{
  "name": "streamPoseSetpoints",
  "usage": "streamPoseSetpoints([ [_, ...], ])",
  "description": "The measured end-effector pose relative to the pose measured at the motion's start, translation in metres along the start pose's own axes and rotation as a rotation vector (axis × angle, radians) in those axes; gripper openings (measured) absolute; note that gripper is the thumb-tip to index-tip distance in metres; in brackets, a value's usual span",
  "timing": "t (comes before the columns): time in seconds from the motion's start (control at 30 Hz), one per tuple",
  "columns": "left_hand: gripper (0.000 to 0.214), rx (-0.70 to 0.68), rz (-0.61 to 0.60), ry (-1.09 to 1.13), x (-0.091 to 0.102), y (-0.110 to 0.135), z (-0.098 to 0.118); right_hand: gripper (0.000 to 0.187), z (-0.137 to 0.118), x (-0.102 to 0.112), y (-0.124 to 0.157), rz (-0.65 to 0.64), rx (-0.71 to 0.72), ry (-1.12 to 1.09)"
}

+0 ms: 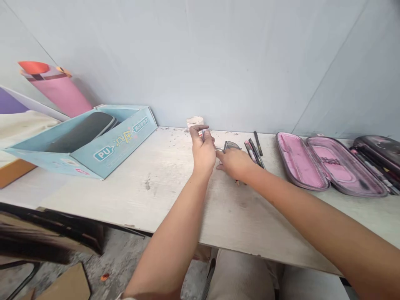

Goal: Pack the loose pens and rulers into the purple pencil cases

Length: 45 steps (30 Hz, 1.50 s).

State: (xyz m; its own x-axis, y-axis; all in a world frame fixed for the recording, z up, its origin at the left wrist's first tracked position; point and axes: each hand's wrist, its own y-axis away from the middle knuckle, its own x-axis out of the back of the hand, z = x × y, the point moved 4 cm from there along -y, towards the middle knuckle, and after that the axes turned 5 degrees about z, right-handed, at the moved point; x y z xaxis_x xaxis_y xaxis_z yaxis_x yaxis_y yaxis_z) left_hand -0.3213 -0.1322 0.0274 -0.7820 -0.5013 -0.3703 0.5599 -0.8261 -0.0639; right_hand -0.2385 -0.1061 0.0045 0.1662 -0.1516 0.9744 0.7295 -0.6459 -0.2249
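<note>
We record the left hand (203, 152) pinched closed at the fingertips on a small silver-and-red object (200, 133), most of which is hidden by the fingers, so we cannot identify it. The right hand (233, 163) is held low over the tabletop with its fingers extended and not closed on anything we can see, just beside a small grey half-round metal piece (231, 146), whose exact kind is too small to tell. A thin metal bit (219, 148) lies between the two hands. Behind the left hand stands a pale paper cup (195, 121). To the right of the grey piece we list a loose group of pens (252, 152), with one black marker (258, 143) lying apart at the back. Further right lies an open zip pencil case with pink lining (331, 163), and beyond it a dark second case (375, 150) with pens beside it. To the left we enter a pale blue cardboard box (126, 139) printed "PU", holding a dark grey flat case (79, 132). Behind that box a pink rolled tube (58, 93) with a red-orange end leans against the grey wall (200, 54). All of this rests on a scuffed white board table (131, 196), and below its front edge we note the person's beige-clad knees (240, 277).
</note>
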Motion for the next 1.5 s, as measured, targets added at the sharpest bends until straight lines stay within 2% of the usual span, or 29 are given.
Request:
streamPoseSetpoints([
  [0.1,0.005,-0.147,-0.040,-0.055,-0.004,0.000,-0.003,0.022,-0.003,-0.002,-0.004,-0.005,0.018,-0.027],
  [0.17,0.007,-0.169,-0.063,-0.078,-0.007,0.000,-0.006,0.024,0.008,0.005,0.002,0.052,-0.013,-0.067],
  [0.27,0.010,-0.191,-0.099,-0.151,-0.011,0.002,-0.010,0.023,0.040,0.022,0.024,0.197,-0.135,-0.211],
  [0.33,0.012,-0.210,-0.195,-0.252,-0.017,0.007,-0.014,0.020,0.067,0.030,0.046,0.325,-0.230,-0.394],
  [0.43,0.015,-0.257,-0.386,-0.410,-0.032,0.021,-0.023,0.016,0.101,0.036,0.078,0.528,-0.325,-0.737],
  [0.53,0.019,-0.266,-0.502,-0.505,-0.051,0.036,-0.031,0.019,0.118,0.038,0.099,0.645,-0.345,-1.032],
  [0.77,0.025,-0.412,-0.627,-0.809,-0.099,0.058,-0.040,0.023,0.135,0.045,0.116,0.862,-0.386,-1.298],
  [0.9,0.026,-0.403,-0.679,-0.829,-0.119,0.063,-0.051,0.019,0.144,0.041,0.119,0.872,-0.386,-1.374],
  [1.0,0.027,-0.367,-0.679,-0.793,-0.127,0.063,-0.059,0.016,0.149,0.041,0.122,0.871,-0.386,-1.369],
  [1.23,0.027,-0.263,-0.586,-0.702,-0.125,0.062,-0.065,0.014,0.153,0.045,0.123,0.781,-0.417,-1.292],
  [1.37,0.028,-0.273,-0.584,-0.697,-0.125,0.066,-0.061,0.015,0.153,0.043,0.122,0.758,-0.429,-1.285],
  [1.5,0.028,-0.295,-0.537,-0.663,-0.123,0.064,-0.058,0.016,0.144,0.043,0.120,0.716,-0.410,-1.184],
])
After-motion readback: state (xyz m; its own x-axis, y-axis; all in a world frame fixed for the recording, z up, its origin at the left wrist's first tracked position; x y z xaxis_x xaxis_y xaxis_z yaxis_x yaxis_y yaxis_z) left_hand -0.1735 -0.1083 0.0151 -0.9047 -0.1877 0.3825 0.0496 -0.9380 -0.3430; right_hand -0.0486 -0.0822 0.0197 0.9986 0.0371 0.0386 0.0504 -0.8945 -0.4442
